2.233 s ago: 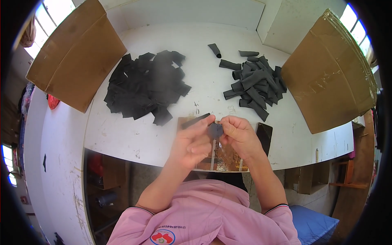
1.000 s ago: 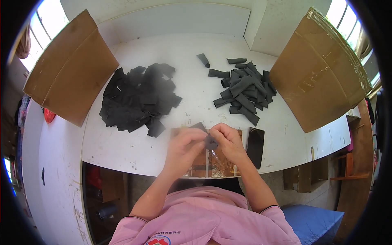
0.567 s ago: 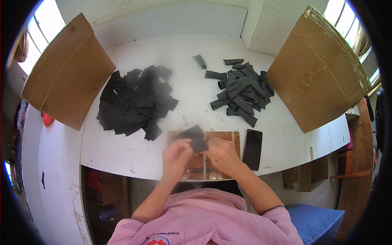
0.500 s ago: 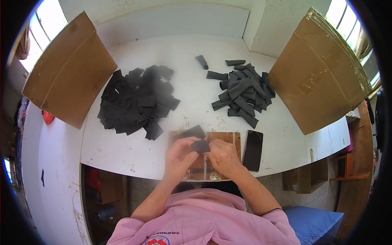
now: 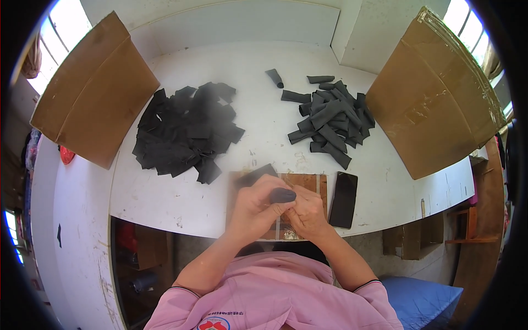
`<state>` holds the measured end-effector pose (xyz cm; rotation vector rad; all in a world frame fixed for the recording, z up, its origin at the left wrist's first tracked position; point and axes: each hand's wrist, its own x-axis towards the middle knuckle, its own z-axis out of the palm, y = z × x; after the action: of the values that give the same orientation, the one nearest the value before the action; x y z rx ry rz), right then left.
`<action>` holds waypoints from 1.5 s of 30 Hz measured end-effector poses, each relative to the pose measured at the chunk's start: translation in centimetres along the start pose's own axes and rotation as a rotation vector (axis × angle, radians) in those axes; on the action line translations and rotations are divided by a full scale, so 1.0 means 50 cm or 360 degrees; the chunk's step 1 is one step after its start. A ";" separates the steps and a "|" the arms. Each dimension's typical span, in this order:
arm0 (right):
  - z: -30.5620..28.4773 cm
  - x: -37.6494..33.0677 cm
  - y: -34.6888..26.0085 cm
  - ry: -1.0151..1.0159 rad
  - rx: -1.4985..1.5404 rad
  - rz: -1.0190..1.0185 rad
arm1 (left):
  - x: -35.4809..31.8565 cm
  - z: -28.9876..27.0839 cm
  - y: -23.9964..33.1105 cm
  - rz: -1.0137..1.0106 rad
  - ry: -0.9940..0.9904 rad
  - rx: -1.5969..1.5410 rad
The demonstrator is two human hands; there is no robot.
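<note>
Gripping black fabric piece (image 5: 278, 193) w/ left hand (image 5: 257, 206) & right hand (image 5: 309, 212).

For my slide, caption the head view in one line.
Both hands, left and right, roll a black piece over a wooden board.

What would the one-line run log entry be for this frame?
left hand: holds black fabric piece | right hand: pinches same piece | under hands: wooden board | flat pile left | rolled pile right | phone beside board
</note>
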<state>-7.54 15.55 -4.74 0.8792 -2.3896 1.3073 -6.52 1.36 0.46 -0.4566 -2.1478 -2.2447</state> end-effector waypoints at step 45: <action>-0.069 0.058 -0.058 -0.0338 -0.0210 -0.0049 | -0.015 -0.014 0.016 0.0189 0.0668 -0.0999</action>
<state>-8.11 16.14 0.57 1.0579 -2.5760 1.0783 -5.79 0.45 1.09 -0.0824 -1.1780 -2.6105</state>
